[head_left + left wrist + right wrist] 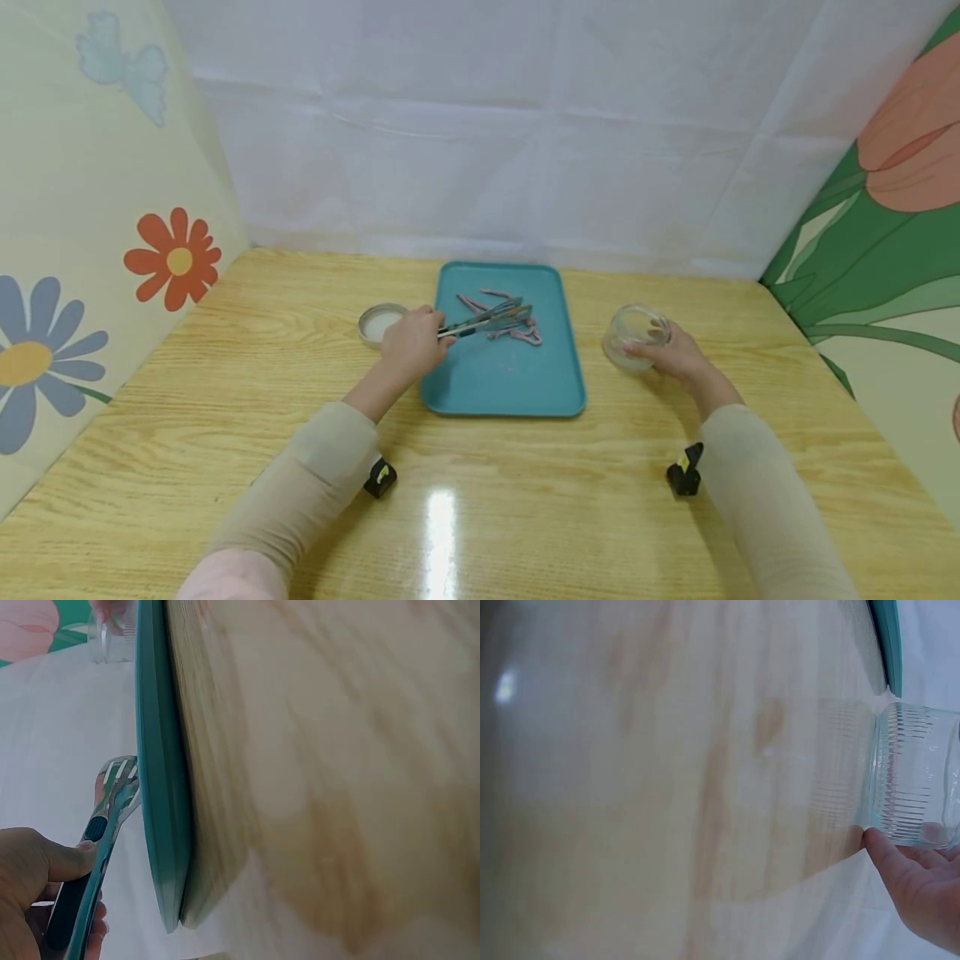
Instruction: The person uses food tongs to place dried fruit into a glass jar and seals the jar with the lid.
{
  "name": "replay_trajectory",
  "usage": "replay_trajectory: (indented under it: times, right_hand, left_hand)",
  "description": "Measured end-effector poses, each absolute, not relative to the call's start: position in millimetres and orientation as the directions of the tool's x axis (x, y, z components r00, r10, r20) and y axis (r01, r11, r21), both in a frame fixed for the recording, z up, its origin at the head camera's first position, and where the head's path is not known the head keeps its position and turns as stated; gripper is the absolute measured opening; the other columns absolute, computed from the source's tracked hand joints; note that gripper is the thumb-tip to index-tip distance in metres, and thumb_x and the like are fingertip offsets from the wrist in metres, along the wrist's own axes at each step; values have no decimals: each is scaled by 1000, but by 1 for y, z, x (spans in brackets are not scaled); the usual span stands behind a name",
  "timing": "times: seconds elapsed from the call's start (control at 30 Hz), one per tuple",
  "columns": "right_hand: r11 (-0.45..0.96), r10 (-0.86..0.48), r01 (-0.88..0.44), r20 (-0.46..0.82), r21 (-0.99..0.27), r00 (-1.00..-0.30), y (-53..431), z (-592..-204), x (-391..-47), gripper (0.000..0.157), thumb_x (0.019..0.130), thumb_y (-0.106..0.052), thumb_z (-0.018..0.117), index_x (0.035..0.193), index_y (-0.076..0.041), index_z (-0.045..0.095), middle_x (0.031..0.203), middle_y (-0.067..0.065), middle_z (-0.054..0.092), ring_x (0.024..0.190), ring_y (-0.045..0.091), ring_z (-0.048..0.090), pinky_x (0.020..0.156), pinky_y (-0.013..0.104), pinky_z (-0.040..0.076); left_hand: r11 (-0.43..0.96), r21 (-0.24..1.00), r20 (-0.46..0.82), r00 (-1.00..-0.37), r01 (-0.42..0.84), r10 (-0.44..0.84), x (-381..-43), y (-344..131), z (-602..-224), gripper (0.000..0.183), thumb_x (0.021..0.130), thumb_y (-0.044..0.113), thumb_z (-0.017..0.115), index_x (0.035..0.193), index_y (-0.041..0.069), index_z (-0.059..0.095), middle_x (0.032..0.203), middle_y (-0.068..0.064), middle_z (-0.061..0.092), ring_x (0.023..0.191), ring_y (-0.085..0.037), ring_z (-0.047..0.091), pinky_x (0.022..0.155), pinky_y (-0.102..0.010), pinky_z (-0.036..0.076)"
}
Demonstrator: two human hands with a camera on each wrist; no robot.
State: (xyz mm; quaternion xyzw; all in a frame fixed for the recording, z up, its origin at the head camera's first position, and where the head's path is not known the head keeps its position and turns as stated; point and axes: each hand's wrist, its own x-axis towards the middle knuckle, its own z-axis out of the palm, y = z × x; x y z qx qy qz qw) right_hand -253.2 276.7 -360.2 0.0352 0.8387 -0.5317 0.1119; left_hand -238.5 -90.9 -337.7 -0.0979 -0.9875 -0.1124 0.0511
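My left hand (pixel 412 343) grips a pair of metal tongs (pixel 491 319) by dark handles, reaching in over the left side of a teal tray (pixel 495 392). The slotted tong heads (pixel 120 780) overlap a small pile of thin pinkish strips (pixel 531 337) on the tray. Right of the tray, my right hand (pixel 678 354) holds a clear glass jar (pixel 621 352) by its right side. Ribbed glass shows on the jar wall (pixel 907 772) in the right wrist view, with the fingertips near its base.
A shallow round lid (pixel 375 323), white inside, lies left of the tray, partly behind my left hand. Black devices (pixel 381 477) sit at both wrists. White cloth (pixel 420 167) hangs behind the wooden table (pixel 540 500); flower-printed panels (pixel 67 208) flank it.
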Motion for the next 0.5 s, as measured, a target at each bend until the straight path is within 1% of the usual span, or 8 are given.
replay_trajectory:
  times: [0.17,0.3,0.5]
  right_hand:
    - [425,-63,169,-216,-889,-974,276,-360,-253,95,74,-31,67,136,2,3,136,25,13,120,36,22,90,46,29]
    - [428,-63,167,-214,-888,-975,276,-359,-253,96,74,-32,67,136,2,3,136,25,13,120,37,22,90,46,29]
    - [427,-65,168,-216,-888,-974,276,-359,-252,98,72,-34,68,136,1,3,137,24,13,120,37,22,90,46,29]
  left_hand:
    - [953,214,150,-971,216,187,-238,-91,-339,21,81,29,60,78,11,52,75,-3,46,64,-20,49,46,-35,38]
    - [952,214,173,-968,219,184,-237,-91,-339,23,81,28,60,71,11,49,72,-3,45,63,-20,49,45,-35,38]
    - [951,220,184,-966,219,180,-237,-91,-339,25,81,27,61,68,11,46,69,-2,44,59,-19,47,44,-34,36]
